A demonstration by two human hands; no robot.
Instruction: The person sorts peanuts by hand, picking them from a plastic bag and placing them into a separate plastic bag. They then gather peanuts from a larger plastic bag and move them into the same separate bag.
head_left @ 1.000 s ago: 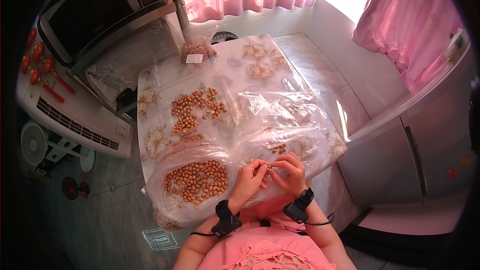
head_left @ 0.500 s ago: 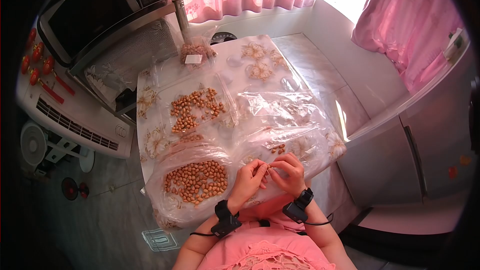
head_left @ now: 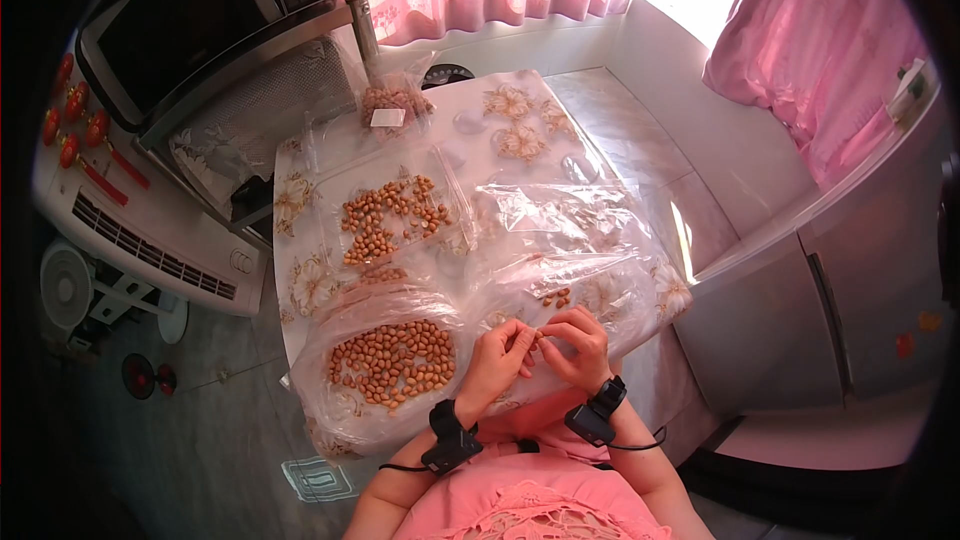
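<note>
My left hand [head_left: 498, 358] and my right hand [head_left: 582, 350] meet at the near edge of the table, thumbs and index fingers pinched together. Between the fingertips is a small brown peanut [head_left: 539, 335], mostly covered by them. Just beyond my right hand, a few peanuts [head_left: 557, 297] lie in a clear plastic bag [head_left: 620, 275] spread over the table. To the left of my left hand, another clear bag [head_left: 330, 335] holds many reddish-brown peanuts [head_left: 400, 365] in a loose layer.
Farther back on the flowered tablecloth [head_left: 302, 285] is a clear tray [head_left: 335, 185] with more peanuts [head_left: 375, 225]. A labelled bag of peanuts [head_left: 400, 100] stands at the far edge. A microwave [head_left: 180, 25] is at the left, a grey cabinet [head_left: 760, 330] at the right.
</note>
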